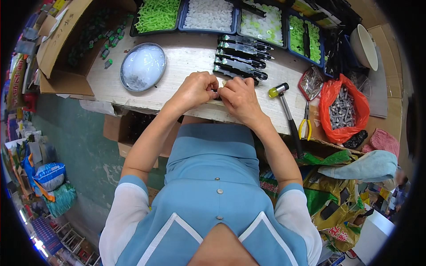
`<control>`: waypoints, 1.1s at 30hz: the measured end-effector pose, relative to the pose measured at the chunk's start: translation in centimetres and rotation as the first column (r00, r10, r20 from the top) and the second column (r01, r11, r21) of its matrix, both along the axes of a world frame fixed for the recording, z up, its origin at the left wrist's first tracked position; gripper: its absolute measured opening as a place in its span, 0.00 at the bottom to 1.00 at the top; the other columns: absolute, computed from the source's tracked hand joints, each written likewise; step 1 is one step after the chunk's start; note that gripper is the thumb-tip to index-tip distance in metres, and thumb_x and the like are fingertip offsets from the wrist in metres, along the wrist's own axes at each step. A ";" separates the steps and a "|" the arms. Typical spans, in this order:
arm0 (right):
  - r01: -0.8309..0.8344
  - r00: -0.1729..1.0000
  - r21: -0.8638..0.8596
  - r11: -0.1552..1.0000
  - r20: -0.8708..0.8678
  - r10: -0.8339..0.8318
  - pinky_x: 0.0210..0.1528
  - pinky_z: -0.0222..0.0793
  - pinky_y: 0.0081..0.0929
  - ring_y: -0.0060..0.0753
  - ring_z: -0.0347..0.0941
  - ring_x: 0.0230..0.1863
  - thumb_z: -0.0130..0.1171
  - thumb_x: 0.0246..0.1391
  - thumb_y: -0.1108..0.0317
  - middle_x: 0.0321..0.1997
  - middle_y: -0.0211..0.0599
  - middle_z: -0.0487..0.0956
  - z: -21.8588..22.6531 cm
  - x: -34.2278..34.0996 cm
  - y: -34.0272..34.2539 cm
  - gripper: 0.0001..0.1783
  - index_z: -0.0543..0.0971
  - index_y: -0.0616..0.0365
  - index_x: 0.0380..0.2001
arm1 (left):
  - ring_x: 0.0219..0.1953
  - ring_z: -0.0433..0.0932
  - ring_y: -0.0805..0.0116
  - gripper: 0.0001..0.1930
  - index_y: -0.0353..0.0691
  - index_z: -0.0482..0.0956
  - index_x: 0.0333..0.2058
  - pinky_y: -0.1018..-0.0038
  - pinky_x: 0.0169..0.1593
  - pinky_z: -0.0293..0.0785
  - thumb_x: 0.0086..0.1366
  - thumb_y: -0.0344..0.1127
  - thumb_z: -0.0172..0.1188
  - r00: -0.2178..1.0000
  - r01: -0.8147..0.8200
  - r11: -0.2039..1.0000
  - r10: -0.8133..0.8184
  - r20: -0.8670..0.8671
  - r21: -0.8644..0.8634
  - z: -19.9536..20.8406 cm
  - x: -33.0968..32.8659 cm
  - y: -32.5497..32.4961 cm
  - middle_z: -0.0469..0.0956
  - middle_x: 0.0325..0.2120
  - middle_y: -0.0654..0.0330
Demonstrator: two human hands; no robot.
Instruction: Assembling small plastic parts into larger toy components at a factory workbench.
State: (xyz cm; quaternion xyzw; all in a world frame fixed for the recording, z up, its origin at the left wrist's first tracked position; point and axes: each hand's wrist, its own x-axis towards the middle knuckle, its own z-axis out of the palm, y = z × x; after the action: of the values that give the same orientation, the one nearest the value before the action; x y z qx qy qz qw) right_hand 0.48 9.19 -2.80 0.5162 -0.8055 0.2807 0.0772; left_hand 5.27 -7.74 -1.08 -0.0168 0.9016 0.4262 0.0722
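Close together at the bench's near edge, my left hand and my right hand are both closed, fingertips nearly meeting. A small dark part shows between the fingertips; it is mostly covered, and its kind is unclear. Just beyond my hands lies a row of long black pieces with clear and silvery parts on them. To the right of my right hand rests a hammer with a yellow and black head and a dark grip. Pliers with yellow handles lie beyond it.
Along the back stand trays of green strips, white pieces, pale green-white pieces and green pieces. A round dish and an open carton are left. A red bag of grey metal parts stands right.
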 end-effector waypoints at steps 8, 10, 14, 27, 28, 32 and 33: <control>0.147 0.967 -0.194 0.970 0.233 -0.101 0.34 0.55 0.26 0.30 0.67 0.28 0.60 0.40 0.76 0.25 0.30 0.72 1.7 -1.5 1.8 0.06 0.75 0.57 0.26 | 0.27 0.75 0.57 0.08 0.33 0.75 0.25 0.66 0.32 0.70 0.44 0.27 0.63 0.996 0.087 0.981 -0.091 -0.016 -0.173 1.0 -0.8 0.7 0.75 0.22 0.52; 0.238 0.946 -0.212 0.948 0.274 -0.176 0.33 0.59 0.21 0.27 0.67 0.26 0.60 0.41 0.77 0.26 0.33 0.72 2.3 -2.3 3.2 0.06 0.75 0.62 0.26 | 0.30 0.76 0.54 0.09 0.34 0.75 0.24 0.65 0.34 0.70 0.43 0.30 0.64 0.984 0.174 0.957 -0.161 0.077 -0.232 1.6 -1.6 0.7 0.76 0.23 0.51; 0.357 0.886 -0.288 0.889 0.405 -0.225 0.31 0.61 0.15 0.21 0.66 0.27 0.58 0.44 0.78 0.27 0.31 0.71 1.9 -3.6 6.5 0.05 0.74 0.65 0.27 | 0.30 0.77 0.57 0.10 0.37 0.77 0.25 0.66 0.35 0.71 0.45 0.36 0.64 0.960 0.281 0.917 -0.268 0.085 -0.284 3.3 -6.3 0.3 0.77 0.24 0.53; 0.491 0.803 -0.231 0.840 0.493 -0.334 0.28 0.64 0.20 0.26 0.68 0.25 0.57 0.41 0.79 0.26 0.35 0.72 1.3 -3.5 9.3 0.04 0.75 0.64 0.25 | 0.34 0.76 0.47 0.08 0.35 0.78 0.24 0.58 0.35 0.73 0.43 0.23 0.53 0.923 0.100 0.763 -0.311 -0.227 -0.639 2.3 -20.4 4.7 0.77 0.29 0.47; 0.499 0.796 -0.222 0.838 0.499 -0.342 0.29 0.64 0.19 0.25 0.68 0.26 0.57 0.41 0.79 0.26 0.35 0.72 1.4 -3.4 9.4 0.04 0.75 0.64 0.25 | 0.33 0.76 0.47 0.08 0.35 0.78 0.24 0.59 0.35 0.73 0.43 0.23 0.53 0.927 0.103 0.757 -0.309 -0.214 -0.645 2.4 -20.4 4.6 0.77 0.28 0.47; 0.528 0.771 -0.259 0.809 0.545 -0.329 0.31 0.63 0.17 0.22 0.67 0.27 0.58 0.42 0.79 0.27 0.33 0.72 1.9 -3.2 9.6 0.05 0.75 0.64 0.26 | 0.27 0.77 0.56 0.05 0.32 0.77 0.25 0.66 0.28 0.74 0.47 0.25 0.56 0.861 0.026 0.940 -0.193 -0.470 -0.340 2.6 -20.1 3.2 0.77 0.26 0.51; 0.530 0.772 -0.263 0.806 0.543 -0.330 0.31 0.63 0.17 0.22 0.67 0.27 0.58 0.42 0.79 0.27 0.33 0.72 1.9 -3.1 9.6 0.05 0.75 0.64 0.26 | 0.24 0.76 0.63 0.04 0.33 0.76 0.26 0.72 0.25 0.73 0.49 0.27 0.58 0.932 0.037 0.999 -0.046 -0.361 -0.030 2.8 -19.5 2.7 0.77 0.23 0.55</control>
State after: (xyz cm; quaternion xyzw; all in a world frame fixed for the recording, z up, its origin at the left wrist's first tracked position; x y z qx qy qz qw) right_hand -2.64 18.76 -0.90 0.2015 -0.8220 0.5306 0.0462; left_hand -14.22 -5.05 1.71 0.0799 0.9045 0.4099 -0.0859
